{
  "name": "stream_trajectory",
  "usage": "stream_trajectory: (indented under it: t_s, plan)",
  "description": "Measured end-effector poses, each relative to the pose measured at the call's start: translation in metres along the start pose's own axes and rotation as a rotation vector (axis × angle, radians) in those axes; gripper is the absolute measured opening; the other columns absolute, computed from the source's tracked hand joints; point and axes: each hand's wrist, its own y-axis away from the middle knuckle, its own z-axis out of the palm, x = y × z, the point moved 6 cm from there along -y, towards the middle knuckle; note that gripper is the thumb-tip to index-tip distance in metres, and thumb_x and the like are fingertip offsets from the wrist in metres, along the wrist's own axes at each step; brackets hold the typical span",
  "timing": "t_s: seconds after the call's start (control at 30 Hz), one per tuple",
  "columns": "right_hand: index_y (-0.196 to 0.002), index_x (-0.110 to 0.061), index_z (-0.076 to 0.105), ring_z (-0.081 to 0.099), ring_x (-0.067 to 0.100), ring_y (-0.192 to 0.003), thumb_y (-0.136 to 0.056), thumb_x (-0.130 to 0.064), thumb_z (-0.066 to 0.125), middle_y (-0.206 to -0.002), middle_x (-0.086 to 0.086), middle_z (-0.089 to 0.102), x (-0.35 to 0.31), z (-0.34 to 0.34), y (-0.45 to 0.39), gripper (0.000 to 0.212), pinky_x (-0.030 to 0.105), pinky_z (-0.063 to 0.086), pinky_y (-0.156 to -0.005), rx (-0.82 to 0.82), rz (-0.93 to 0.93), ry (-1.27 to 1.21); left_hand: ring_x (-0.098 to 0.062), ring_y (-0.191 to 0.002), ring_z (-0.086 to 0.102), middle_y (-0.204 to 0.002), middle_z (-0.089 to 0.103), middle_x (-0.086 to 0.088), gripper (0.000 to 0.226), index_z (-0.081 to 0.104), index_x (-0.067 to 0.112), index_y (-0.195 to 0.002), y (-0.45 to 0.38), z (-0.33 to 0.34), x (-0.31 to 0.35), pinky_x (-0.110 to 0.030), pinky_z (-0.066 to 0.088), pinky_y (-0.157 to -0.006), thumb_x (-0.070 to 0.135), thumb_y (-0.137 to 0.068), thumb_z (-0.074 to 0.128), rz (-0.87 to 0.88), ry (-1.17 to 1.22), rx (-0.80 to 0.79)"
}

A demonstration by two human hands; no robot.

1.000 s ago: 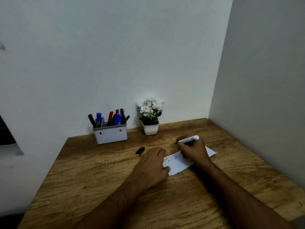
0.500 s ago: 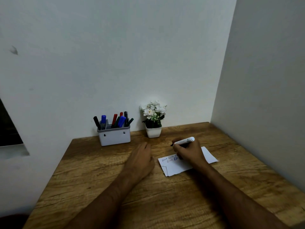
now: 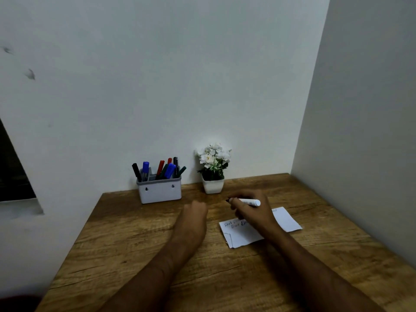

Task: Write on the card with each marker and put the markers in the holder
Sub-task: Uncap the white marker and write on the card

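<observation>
- Desk (image 3: 135,255): holds everything within reach.
- Holder (image 3: 159,192): by the wall, already full of markers.
- Card (image 3: 286,219): flat under the right hand (image 3: 254,212).
- Left hand (image 3: 194,212): fingers curled under; contents hidden, cannot tell.
- Marker (image 3: 249,202): right fingers grasp it, tip lifted off the card, likely awaiting its cap.

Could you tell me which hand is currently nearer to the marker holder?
Left. The left hand is just in front of the holder, slightly right of it; the right hand, holding a marker, is farther right over the card.

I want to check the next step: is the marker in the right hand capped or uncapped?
Uncapped: the marker in the right hand shows a bare dark tip at its left end, no cap.
</observation>
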Motion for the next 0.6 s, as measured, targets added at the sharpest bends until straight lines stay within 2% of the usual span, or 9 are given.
stream_trajectory:
  t_s: [0.07,0.1,0.17,0.23,0.27,0.33,0.37,0.47,0.6]
  plan:
    - [-0.083,-0.014,0.082,0.069,0.016,-0.060,-0.090,-0.011,0.067,-0.073,0.010,0.076,-0.007,0.003,0.001,0.016,0.035,0.056,-0.053,0.000,-0.017,-0.052,-0.018,-0.087,0.066,-0.091,0.066,-0.003,0.014,0.068,0.015,-0.089,-0.004,-0.007,-0.007,-0.025,0.052,-0.068,0.007,-0.093,0.058,-0.056,0.089,0.092]
    - [-0.086,-0.013,0.081,0.069,0.019,-0.060,-0.091,-0.008,0.068,-0.075,0.010,0.076,-0.010,0.004,0.001,0.015,0.035,0.056,-0.053,0.002,-0.034,-0.064,-0.015,-0.081,0.067,-0.084,0.067,0.000,0.012,0.071,0.016,-0.084,-0.007,-0.010,-0.012,-0.026,0.055,-0.066,0.013,-0.092,0.062,-0.096,0.174,0.154]
    - [-0.088,-0.010,0.077,0.070,0.031,-0.063,-0.091,-0.007,0.071,-0.078,0.012,0.075,-0.015,0.006,0.001,0.007,0.045,0.058,-0.054,0.014,-0.067,-0.072,-0.007,-0.065,0.066,-0.072,0.070,0.005,0.012,0.076,0.017,-0.077,-0.009,-0.020,-0.024,-0.021,0.054,-0.057,0.022,-0.087,0.072,-0.233,0.437,0.239]
    - [-0.085,-0.010,0.074,0.070,0.036,-0.066,-0.088,-0.011,0.075,-0.078,0.012,0.074,-0.018,0.009,0.000,0.003,0.052,0.058,-0.057,0.025,-0.088,-0.074,-0.007,-0.059,0.067,-0.073,0.073,-0.001,0.011,0.078,0.010,-0.079,-0.012,-0.020,-0.039,-0.014,0.049,-0.049,0.021,-0.083,0.078,-0.478,0.840,0.237]
    - [-0.083,-0.012,0.075,0.070,0.033,-0.067,-0.087,-0.013,0.076,-0.077,0.010,0.074,-0.021,0.011,-0.001,0.004,0.051,0.058,-0.057,0.029,-0.104,-0.061,-0.013,-0.059,0.070,-0.076,0.074,-0.008,0.011,0.076,0.005,-0.081,-0.013,-0.015,-0.045,-0.015,0.053,-0.048,0.015,-0.081,0.080,-0.631,1.106,0.209]
    - [-0.080,-0.016,0.077,0.070,0.023,-0.064,-0.086,-0.012,0.078,-0.072,0.003,0.074,-0.027,0.016,-0.001,0.007,0.043,0.057,-0.056,0.017,-0.149,-0.053,-0.024,-0.061,0.073,-0.078,0.072,-0.020,0.014,0.069,-0.005,-0.084,-0.011,-0.003,-0.045,-0.028,0.061,-0.057,0.001,-0.078,0.079,-0.856,1.583,0.131]
    - [-0.079,-0.016,0.077,0.069,0.018,-0.062,-0.086,-0.011,0.079,-0.070,0.001,0.073,-0.030,0.019,0.000,0.009,0.039,0.056,-0.056,0.004,-0.167,-0.058,-0.027,-0.063,0.073,-0.079,0.071,-0.023,0.015,0.066,-0.009,-0.085,-0.011,0.000,-0.043,-0.033,0.062,-0.061,-0.003,-0.078,0.078,-0.898,1.706,0.111]
    - [-0.081,-0.015,0.079,0.070,0.017,-0.063,-0.088,-0.010,0.079,-0.070,0.000,0.074,-0.034,0.025,0.002,0.009,0.039,0.056,-0.056,-0.022,-0.183,-0.074,-0.032,-0.074,0.073,-0.090,0.069,-0.027,0.018,0.061,-0.011,-0.091,-0.008,0.007,-0.039,-0.039,0.061,-0.065,-0.008,-0.079,0.074,-0.908,1.795,0.070]
    - [-0.084,-0.009,0.079,0.070,0.032,-0.062,-0.090,-0.008,0.077,-0.070,0.010,0.074,-0.031,0.030,0.004,0.006,0.045,0.057,-0.054,-0.037,-0.143,-0.133,-0.028,-0.075,0.072,-0.094,0.070,-0.024,0.016,0.063,-0.009,-0.091,-0.005,0.009,-0.032,-0.032,0.062,-0.058,-0.008,-0.080,0.074,-0.901,1.802,0.054]
